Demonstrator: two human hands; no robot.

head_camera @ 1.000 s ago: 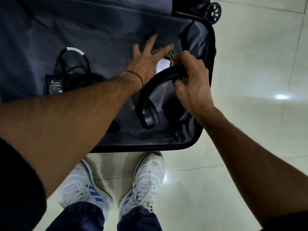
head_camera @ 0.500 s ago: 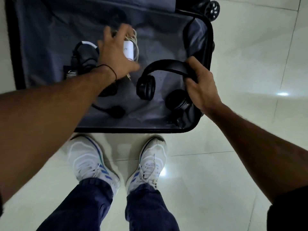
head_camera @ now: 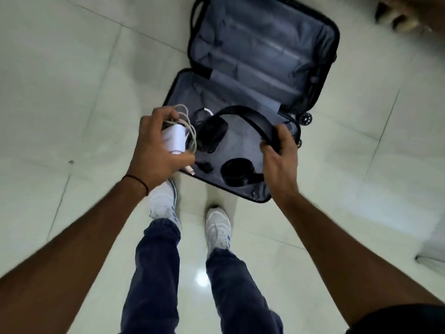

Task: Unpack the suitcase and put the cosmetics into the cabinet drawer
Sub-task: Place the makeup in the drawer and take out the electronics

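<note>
A black suitcase (head_camera: 333, 42) lies wide open on the floor with a grey lining. My left hand (head_camera: 156, 150) grips a white charger (head_camera: 177, 139) with its pale cable coiled around it, held above the suitcase's near left corner. My right hand (head_camera: 279, 160) holds black headphones (head_camera: 243, 116) by the headband, above the suitcase's near half. One ear cup hangs by the charger, the other (head_camera: 237, 172) below the band. A black adapter with dark cable (head_camera: 203, 113) lies in the case, mostly hidden behind the headphones.
Pale glossy floor tiles (head_camera: 72, 92) surround the suitcase. My white shoes (head_camera: 218, 226) and blue trousers stand just before its near edge. A blurred dark and tan object (head_camera: 397, 18) sits at the top right corner. A pale edge (head_camera: 433, 251) shows at the right.
Both hands rose out of the suitcase, the left with the charger, the right with the headphones. The view pulled back and turned, so the whole open suitcase now shows.
</note>
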